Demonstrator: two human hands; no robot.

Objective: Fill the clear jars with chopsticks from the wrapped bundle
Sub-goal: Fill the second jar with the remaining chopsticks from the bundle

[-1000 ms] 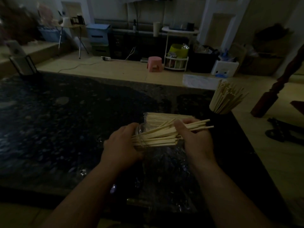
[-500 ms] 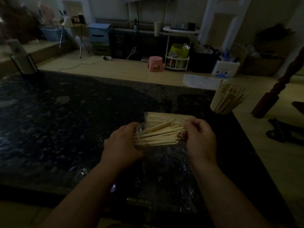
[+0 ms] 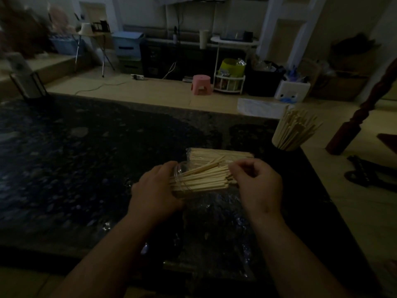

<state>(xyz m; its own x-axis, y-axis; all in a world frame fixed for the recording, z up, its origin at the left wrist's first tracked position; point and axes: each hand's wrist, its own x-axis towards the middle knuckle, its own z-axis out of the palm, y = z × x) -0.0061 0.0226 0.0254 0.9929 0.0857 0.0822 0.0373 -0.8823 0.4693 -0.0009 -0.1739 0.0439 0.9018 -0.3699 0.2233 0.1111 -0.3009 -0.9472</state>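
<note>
A clear jar [image 3: 180, 169] lies tilted on its side over the dark table [image 3: 86, 160], and my left hand [image 3: 154, 191] grips it from the left. A handful of pale wooden chopsticks [image 3: 204, 179] sticks out of its mouth toward the right. My right hand [image 3: 258, 183] has its fingers curled over the outer ends of these chopsticks. Just behind the hands lies the wrapped bundle [image 3: 221, 154] of chopsticks, flat on the table. A second jar [image 3: 290, 134], full of upright chopsticks, stands at the table's right edge.
Crumpled clear plastic wrap [image 3: 214, 224] lies on the table below my hands. A dark stand [image 3: 28, 84] sits at the table's far left corner. Beyond the table are the floor, a pink stool [image 3: 200, 83] and shelves. The table's right edge runs close to the full jar.
My right hand has slid left along the chopsticks, pushing them deeper into the jar. Their ends no longer stick out past my fingers. The left hand and jar stayed put.
</note>
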